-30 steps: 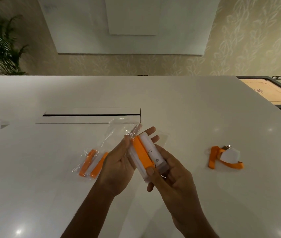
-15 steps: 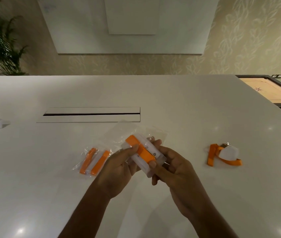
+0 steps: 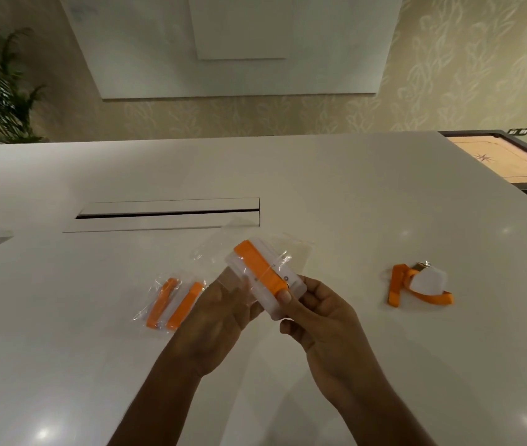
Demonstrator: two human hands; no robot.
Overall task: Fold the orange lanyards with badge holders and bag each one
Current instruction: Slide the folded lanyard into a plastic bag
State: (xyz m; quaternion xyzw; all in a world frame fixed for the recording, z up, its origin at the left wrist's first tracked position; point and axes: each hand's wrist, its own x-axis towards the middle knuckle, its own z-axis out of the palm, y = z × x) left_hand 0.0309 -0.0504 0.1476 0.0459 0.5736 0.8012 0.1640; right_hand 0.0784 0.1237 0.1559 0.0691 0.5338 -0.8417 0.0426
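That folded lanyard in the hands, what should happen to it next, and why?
Probably push it deeper: the folded lanyard sits only partly inside the clear bag, its near end still pinched by the right hand while the left hand holds the bag.

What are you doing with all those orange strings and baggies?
A person is packing orange lanyards into clear bags. The right hand pushes a folded lanyard with its badge holder into a clear bag that the left hand steadies. A finished bag lies on the white table to the left, and one unfolded lanyard waits on the right.
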